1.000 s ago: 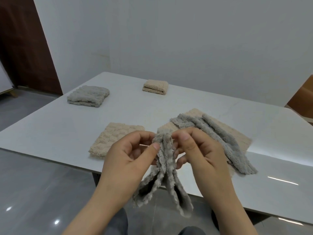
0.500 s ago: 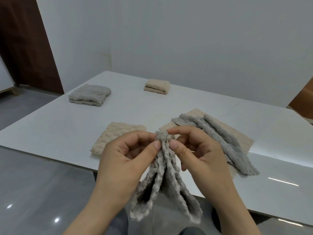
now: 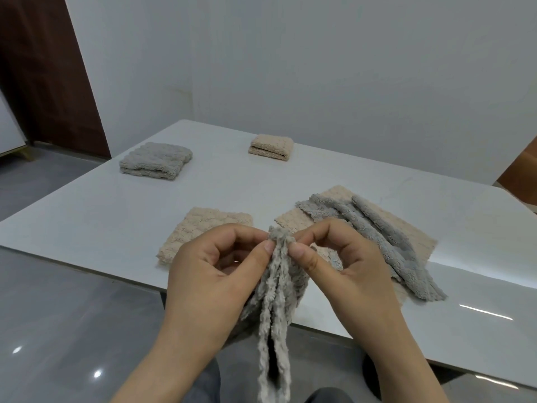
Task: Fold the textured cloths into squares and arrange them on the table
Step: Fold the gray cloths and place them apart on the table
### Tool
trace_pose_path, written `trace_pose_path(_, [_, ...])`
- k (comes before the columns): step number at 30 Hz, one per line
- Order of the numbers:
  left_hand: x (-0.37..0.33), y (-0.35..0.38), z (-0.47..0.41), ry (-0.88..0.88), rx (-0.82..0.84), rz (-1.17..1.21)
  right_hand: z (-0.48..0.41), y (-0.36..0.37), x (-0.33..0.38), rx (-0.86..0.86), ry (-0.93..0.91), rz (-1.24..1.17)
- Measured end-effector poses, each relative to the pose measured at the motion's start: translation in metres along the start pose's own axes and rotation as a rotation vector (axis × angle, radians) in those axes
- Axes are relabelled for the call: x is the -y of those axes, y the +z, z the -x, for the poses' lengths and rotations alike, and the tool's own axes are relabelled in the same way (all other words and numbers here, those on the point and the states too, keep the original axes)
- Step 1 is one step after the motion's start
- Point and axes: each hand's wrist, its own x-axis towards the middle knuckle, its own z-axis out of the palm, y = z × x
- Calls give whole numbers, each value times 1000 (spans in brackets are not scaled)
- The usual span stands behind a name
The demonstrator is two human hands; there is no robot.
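A grey textured cloth (image 3: pixel 276 315) hangs in folds in front of the table's near edge. My left hand (image 3: pixel 215 274) and my right hand (image 3: pixel 340 266) both pinch its top edge between thumb and fingers, close together. On the white table (image 3: pixel 96 222) lie a folded grey cloth (image 3: pixel 155 161) at the far left, a folded beige cloth (image 3: pixel 271 147) at the far middle, and a flat beige cloth (image 3: pixel 203 231) just behind my left hand. To the right a crumpled grey cloth (image 3: pixel 386 237) lies on an unfolded beige cloth (image 3: pixel 406 228).
A white wall stands behind the table. A dark wooden door (image 3: pixel 43 77) is at the far left and a brown panel (image 3: pixel 520 173) at the right. Glossy grey floor (image 3: pixel 66 330) shows below the table's near edge.
My hands have brought the cloth's top edges closer together and the hanging folds now drop straighter and narrower. The cloths on the table have not moved.
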Motion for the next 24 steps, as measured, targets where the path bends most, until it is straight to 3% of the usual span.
trace_pose_path(11, [-4,-1,3,20,64,-44,2,3,5,-149,-32,28])
trace_pose_path(24, [-1,-3,-2,5,49,-17,3,6,7,-129,-94,-26])
